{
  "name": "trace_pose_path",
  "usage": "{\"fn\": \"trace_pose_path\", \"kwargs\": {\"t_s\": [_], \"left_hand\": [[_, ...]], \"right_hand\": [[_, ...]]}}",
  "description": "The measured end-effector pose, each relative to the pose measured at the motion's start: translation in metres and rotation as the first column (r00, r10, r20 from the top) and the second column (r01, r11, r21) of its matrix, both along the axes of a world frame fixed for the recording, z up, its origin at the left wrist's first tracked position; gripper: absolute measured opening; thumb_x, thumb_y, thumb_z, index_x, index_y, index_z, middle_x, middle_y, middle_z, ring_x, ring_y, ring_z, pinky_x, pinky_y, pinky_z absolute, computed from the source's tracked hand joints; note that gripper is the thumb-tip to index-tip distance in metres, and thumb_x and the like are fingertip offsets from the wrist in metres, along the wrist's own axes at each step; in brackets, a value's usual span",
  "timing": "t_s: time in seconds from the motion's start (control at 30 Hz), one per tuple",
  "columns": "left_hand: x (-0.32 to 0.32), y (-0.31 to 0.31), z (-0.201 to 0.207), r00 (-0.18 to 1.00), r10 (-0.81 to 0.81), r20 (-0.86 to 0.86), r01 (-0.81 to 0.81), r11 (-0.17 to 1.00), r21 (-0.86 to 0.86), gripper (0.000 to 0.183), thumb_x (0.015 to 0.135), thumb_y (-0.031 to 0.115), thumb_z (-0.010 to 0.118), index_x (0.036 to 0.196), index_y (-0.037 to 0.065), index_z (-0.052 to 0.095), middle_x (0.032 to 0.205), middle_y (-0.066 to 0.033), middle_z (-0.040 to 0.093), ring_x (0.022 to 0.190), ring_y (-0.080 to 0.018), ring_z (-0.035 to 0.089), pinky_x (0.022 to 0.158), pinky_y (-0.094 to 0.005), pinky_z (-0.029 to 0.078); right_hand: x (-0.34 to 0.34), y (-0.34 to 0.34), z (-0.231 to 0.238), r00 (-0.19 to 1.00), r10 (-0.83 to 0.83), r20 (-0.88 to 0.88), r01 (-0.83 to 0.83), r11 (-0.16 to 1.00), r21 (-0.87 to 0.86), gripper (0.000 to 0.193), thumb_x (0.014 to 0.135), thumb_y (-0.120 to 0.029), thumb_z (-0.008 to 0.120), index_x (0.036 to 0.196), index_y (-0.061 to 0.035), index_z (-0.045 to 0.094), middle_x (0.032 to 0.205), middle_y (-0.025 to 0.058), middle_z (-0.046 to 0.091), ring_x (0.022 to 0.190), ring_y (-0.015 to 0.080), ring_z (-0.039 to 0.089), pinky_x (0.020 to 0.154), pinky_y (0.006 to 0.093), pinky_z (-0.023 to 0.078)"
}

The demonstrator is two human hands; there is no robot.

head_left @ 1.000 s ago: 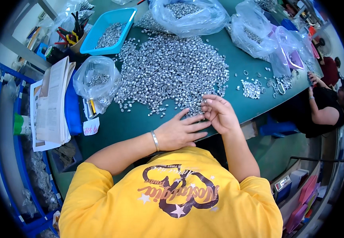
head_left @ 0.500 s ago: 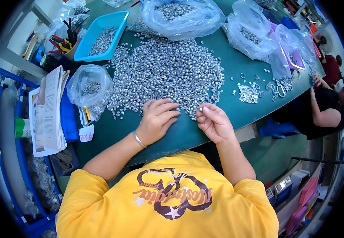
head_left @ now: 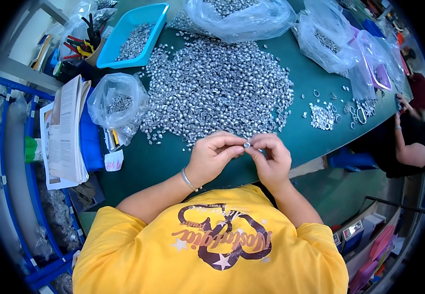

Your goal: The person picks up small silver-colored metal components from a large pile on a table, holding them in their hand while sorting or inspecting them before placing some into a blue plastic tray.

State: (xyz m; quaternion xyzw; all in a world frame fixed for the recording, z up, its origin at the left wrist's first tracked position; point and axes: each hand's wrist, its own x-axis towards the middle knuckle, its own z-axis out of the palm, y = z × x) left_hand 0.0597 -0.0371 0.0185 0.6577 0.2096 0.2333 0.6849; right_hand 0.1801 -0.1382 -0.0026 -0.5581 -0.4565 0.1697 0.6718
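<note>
A small silvery metal piece (head_left: 247, 145) sits between the fingertips of my two hands, just above the near edge of the pile. My left hand (head_left: 213, 156), with a metal bangle (head_left: 189, 180) on its wrist, pinches it from the left. From the right, the thumb and forefinger of my right hand (head_left: 273, 160) close on the same piece. Spread over the green table lies a broad heap of similar small, rounded, hollow-looking metal pieces (head_left: 217, 88). Fingers cover much of the held piece, so its exact shape is hard to make out.
A turquoise tray (head_left: 161, 24) and a clear bag (head_left: 117, 100) holding metal pieces stand left of the heap. More filled bags (head_left: 242, 24) lie behind. Flat bright pieces (head_left: 322, 116) and rings are at right. Papers (head_left: 65, 132) hang at left; another person (head_left: 408, 142) sits at far right.
My left hand has lifted off the pile's edge and moved right to meet my right hand. Both hands now grip the small piece that my right hand held. The view has shifted slightly.
</note>
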Motion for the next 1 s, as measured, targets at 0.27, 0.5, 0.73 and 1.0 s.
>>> {"fn": "trace_pose_path", "kwargs": {"t_s": [0.27, 0.5, 0.73, 1.0], "left_hand": [[-0.015, 0.003, -0.007, 0.999, 0.031, -0.022, -0.035, 0.975, -0.221, 0.012, 0.08, -0.002, 0.054, 0.09, -0.005, 0.059, 0.084, -0.0098, 0.06, 0.072, -0.0122, 0.058, 0.067, -0.022, 0.049], [-0.044, 0.017, -0.007, 0.985, 0.127, -0.116, -0.166, 0.883, -0.439, 0.016, 0.08, -0.002, 0.052, 0.095, -0.005, 0.057, 0.088, -0.0129, 0.061, 0.074, -0.0155, 0.061, 0.065, -0.024, 0.05], [-0.047, 0.019, -0.004, 0.981, 0.171, -0.086, -0.183, 0.71, -0.68, 0.017, 0.082, 0.001, 0.049, 0.096, -0.003, 0.057, 0.091, -0.011, 0.061, 0.076, -0.0135, 0.059, 0.065, -0.021, 0.049], [-0.05, 0.016, -0.004, 0.981, 0.154, -0.116, -0.193, 0.744, -0.64, 0.017, 0.081, 0.003, 0.054, 0.097, -0.003, 0.057, 0.09, -0.0115, 0.061, 0.076, -0.014, 0.06, 0.065, -0.0215, 0.049]], "right_hand": [[-0.006, 0.008, 0.008, 0.901, -0.093, 0.424, 0.047, 0.992, 0.119, 0.02, 0.062, 0.008, 0.066, 0.075, -0.0019, 0.053, 0.075, 0.0106, 0.061, 0.065, 0.022, 0.059, 0.057, 0.0279, 0.046], [0.01, 0.013, 0.006, 0.805, -0.031, 0.593, 0.13, 0.984, -0.125, 0.016, 0.064, 0.009, 0.058, 0.075, -0.0023, 0.057, 0.072, 0.0091, 0.057, 0.063, 0.026, 0.054, 0.057, 0.0327, 0.043], [0.003, 0.042, 0.001, 0.705, 0.058, 0.707, 0.159, 0.958, -0.237, 0.009, 0.066, 0.0, 0.06, 0.074, -0.0042, 0.059, 0.074, 0.0077, 0.055, 0.07, 0.0249, 0.051, 0.062, 0.0329, 0.041], [0.003, 0.033, 0.01, 0.975, 0.208, -0.078, -0.221, 0.887, -0.405, 0.008, 0.07, 0.001, 0.062, 0.078, -0.0012, 0.06, 0.079, 0.007, 0.058, 0.071, 0.0178, 0.056, 0.062, 0.0253, 0.044]]}}
